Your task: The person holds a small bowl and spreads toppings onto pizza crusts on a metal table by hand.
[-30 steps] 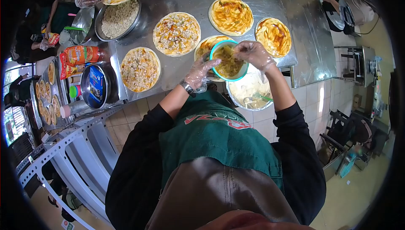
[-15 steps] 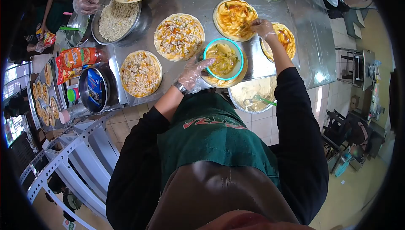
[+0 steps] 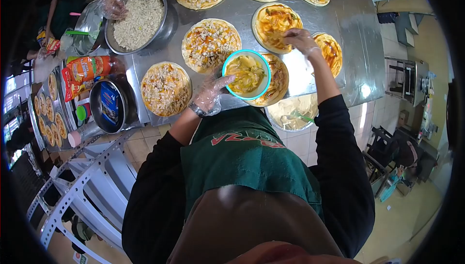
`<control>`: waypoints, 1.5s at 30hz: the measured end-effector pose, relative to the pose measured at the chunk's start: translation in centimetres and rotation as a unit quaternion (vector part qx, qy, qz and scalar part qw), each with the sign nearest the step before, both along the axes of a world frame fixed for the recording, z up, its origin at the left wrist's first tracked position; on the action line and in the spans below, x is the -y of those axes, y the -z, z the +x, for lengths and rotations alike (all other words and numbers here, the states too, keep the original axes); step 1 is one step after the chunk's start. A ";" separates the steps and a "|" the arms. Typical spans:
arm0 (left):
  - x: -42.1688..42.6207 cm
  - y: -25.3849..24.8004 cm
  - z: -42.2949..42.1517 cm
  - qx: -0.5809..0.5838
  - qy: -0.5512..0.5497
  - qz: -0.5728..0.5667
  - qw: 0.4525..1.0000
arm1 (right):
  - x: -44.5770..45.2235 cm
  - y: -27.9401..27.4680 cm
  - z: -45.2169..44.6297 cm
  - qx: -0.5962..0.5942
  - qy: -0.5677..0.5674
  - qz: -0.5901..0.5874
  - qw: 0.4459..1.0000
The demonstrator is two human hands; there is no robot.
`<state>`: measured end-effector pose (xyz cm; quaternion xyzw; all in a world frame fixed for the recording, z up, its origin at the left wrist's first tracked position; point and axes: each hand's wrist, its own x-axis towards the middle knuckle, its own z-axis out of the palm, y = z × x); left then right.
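Note:
My left hand [image 3: 211,92], in a clear plastic glove, grips a turquoise-rimmed bowl [image 3: 247,74] of yellow-green pickled vegetables, thumb over the rim. The bowl is above a sauced pizza base [image 3: 278,81] near the table edge. My gloved right hand [image 3: 301,41] is over the right side of another sauced base [image 3: 275,21], fingers bunched and pointing down; what they hold is too small to make out. A further sauced base [image 3: 330,53] lies partly behind my right wrist. Crumb-topped pizzas [image 3: 211,45] lie to the left.
A co-worker's gloved hand [image 3: 112,6] reaches into a steel bowl of white crumbs [image 3: 138,21] at the upper left. A dark pan [image 3: 107,106] and red packets [image 3: 87,73] are at the left. A bowl of creamy mix [image 3: 292,114] is below the table edge. Grey metal racking [image 3: 89,181] stands lower left.
My right hand has moved from the turquoise bowl to the sauced base beyond it. The bowl has shifted left in view. The co-worker's lifted pizza is down, and their hand is in the crumbs.

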<state>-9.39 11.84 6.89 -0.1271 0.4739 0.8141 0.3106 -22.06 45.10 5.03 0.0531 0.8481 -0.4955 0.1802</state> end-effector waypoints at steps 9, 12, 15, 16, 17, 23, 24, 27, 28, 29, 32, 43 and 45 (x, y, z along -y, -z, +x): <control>0.7 -0.3 -1.2 0.010 0.031 -0.016 0.999 | 4.0 3.0 -2.0 -0.083 -0.162 0.287 0.941; 1.2 -0.1 -1.4 0.025 0.028 0.001 0.999 | 5.1 0.9 -3.7 -0.029 -0.072 0.167 0.983; 1.5 0.1 -1.6 0.033 0.018 0.019 0.999 | 5.3 2.7 -6.7 -0.048 -0.091 0.182 0.978; 1.6 0.0 -1.7 0.028 0.020 0.013 0.999 | 5.4 2.8 -7.1 -0.044 -0.105 0.191 0.975; 1.7 -0.1 -1.8 0.023 0.020 0.008 1.000 | 5.8 3.0 -7.3 -0.043 -0.106 0.191 0.975; 1.6 -0.3 -1.7 0.017 0.008 0.010 1.000 | 6.8 3.1 -7.9 -0.146 -0.122 0.305 0.933; 1.5 -0.2 -1.7 0.014 0.008 0.009 1.000 | 6.8 2.3 -7.8 -0.116 -0.080 0.282 0.949; 0.8 0.1 -1.3 -0.010 -0.007 -0.010 1.000 | 5.4 -0.9 -6.6 -0.068 -0.007 0.100 0.993; 0.5 0.1 -1.2 -0.011 -0.009 -0.009 1.000 | 5.4 -3.0 -5.5 -0.024 0.020 0.040 0.999; 0.0 0.2 -1.1 -0.008 -0.007 -0.006 1.000 | 5.6 -5.0 -4.0 -0.024 0.020 0.041 0.999; -2.1 -0.1 -0.5 -0.005 0.010 0.004 1.000 | 5.9 -8.2 1.9 -0.027 -0.116 -0.068 0.991; -15.8 -1.1 8.0 0.017 0.029 0.013 0.999 | -3.0 -5.5 19.5 -0.320 -0.405 0.364 0.775; -18.1 -1.0 9.7 0.043 0.022 0.033 0.998 | -5.5 -5.4 21.0 -0.238 -0.408 0.351 0.808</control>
